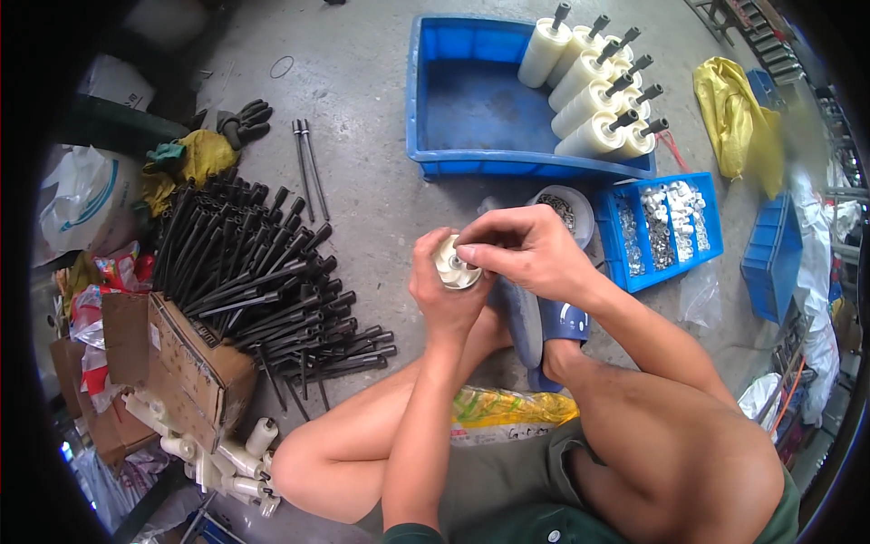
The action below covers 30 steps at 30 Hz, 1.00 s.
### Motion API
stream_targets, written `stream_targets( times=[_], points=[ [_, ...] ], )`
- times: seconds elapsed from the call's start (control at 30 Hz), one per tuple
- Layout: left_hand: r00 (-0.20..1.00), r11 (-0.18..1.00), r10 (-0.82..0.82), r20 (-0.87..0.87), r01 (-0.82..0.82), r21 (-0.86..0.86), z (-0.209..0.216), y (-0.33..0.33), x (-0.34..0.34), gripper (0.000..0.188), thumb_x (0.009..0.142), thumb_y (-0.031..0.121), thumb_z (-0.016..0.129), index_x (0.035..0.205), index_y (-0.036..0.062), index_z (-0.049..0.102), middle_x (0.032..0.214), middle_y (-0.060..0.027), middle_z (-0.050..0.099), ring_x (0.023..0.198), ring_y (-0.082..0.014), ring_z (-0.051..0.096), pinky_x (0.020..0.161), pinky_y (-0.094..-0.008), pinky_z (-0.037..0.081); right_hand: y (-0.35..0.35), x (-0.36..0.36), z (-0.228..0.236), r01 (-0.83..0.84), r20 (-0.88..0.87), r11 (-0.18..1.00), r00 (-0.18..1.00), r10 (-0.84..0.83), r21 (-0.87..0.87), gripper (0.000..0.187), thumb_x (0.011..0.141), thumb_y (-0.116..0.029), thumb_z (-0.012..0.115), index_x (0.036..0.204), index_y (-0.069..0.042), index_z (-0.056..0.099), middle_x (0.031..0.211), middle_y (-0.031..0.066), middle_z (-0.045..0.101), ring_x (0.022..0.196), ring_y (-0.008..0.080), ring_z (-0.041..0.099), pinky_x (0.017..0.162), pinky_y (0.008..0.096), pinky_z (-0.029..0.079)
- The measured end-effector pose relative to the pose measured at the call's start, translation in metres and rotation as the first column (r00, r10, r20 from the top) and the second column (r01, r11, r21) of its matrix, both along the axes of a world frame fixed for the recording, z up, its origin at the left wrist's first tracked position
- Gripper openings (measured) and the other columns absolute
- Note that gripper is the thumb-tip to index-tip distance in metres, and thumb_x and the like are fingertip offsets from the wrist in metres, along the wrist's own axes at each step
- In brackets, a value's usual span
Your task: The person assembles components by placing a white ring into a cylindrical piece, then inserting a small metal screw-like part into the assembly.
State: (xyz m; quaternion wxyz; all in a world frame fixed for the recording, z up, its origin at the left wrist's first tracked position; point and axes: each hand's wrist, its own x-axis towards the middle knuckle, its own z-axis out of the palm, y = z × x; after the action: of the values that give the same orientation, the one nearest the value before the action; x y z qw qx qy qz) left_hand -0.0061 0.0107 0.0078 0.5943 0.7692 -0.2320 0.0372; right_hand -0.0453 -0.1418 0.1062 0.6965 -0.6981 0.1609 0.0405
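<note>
My left hand [446, 306] is wrapped round a cream plastic cylinder [448, 271], whose round end faces up. That end shows ribs around a central hub with a small metal-looking part in it. Over the hub, my right hand [536, 243] has its thumb and fingertips pinched together at the cylinder's end. Whatever sits between those fingertips is too small and hidden to make out. Most of the cylinder's body is covered by my left hand.
A blue tub [412, 100] holds several cream cylinders [584, 86] with black rods. Right of me are a divided parts tray [619, 189] and a bowl [584, 218] of small metal pieces. Black rods [263, 272] lie piled left, by a cardboard box [186, 363] and more cream cylinders [240, 458].
</note>
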Motion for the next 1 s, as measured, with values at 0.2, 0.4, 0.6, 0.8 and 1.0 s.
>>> stream_targets(
  times=[0.2,0.4,0.6,0.8,1.0],
  points=[
    [0.999,1.000,-0.014,0.031,0.013,0.006,-0.001,-0.011,-0.002,0.058,0.076,0.015,0.091,0.125,0.0040,0.062,0.109,-0.0151,0.071,0.098,-0.0298,0.072,0.089,-0.0396,0.057,-0.026,0.012,0.001,-0.231,0.028,0.946,0.970,0.243,-0.226,0.022,0.090,-0.016,0.083,0.107,-0.002,0.080,0.086,0.0079,0.076,0.080,0.0120,0.069,0.074,0.0318,0.056],
    [0.989,0.995,-0.066,-0.128,0.057,-0.078,-0.006,-0.015,-0.001,0.064,0.077,0.019,0.093,0.129,0.0016,0.061,0.112,-0.0131,0.072,0.102,-0.0243,0.071,0.092,-0.0378,0.056,-0.033,0.017,0.000,-0.164,0.008,0.896,0.983,0.184,-0.413,0.034,0.082,-0.026,0.083,0.103,-0.001,0.077,0.083,0.0143,0.075,0.077,0.0269,0.074,0.072,0.0375,0.058],
    [1.000,0.999,0.014,-0.009,-0.015,-0.041,-0.011,-0.026,-0.010,0.061,0.081,0.017,0.092,0.130,0.0007,0.060,0.115,-0.0146,0.072,0.106,-0.0249,0.071,0.093,-0.0381,0.057,-0.004,-0.012,-0.014,0.123,0.050,0.924,0.992,-0.112,-0.363,0.037,0.089,-0.026,0.083,0.114,-0.002,0.070,0.078,0.0066,0.069,0.070,0.0144,0.066,0.065,0.0342,0.052],
    [1.000,0.999,-0.015,0.014,0.015,-0.046,-0.013,-0.007,-0.005,0.058,0.081,0.003,0.090,0.130,0.0012,0.060,0.117,-0.0142,0.071,0.099,-0.0204,0.068,0.090,-0.0335,0.057,-0.101,-0.075,-0.058,0.698,0.308,0.560,0.707,-0.637,-0.446,0.020,0.101,-0.022,0.074,0.101,-0.002,0.076,0.085,0.0067,0.076,0.074,0.0096,0.068,0.066,0.0298,0.056],
    [0.999,0.995,-0.043,-0.031,0.040,-0.089,-0.015,-0.020,-0.012,0.059,0.080,0.001,0.090,0.131,0.0014,0.060,0.118,-0.0133,0.070,0.103,-0.0199,0.068,0.092,-0.0322,0.056,-0.244,-0.208,-0.133,0.007,-0.027,0.061,0.836,-0.547,-0.998,0.028,0.088,-0.016,0.079,0.116,-0.011,0.077,0.095,0.0129,0.073,0.089,0.0318,0.073,0.080,0.0439,0.059]
  ],
)
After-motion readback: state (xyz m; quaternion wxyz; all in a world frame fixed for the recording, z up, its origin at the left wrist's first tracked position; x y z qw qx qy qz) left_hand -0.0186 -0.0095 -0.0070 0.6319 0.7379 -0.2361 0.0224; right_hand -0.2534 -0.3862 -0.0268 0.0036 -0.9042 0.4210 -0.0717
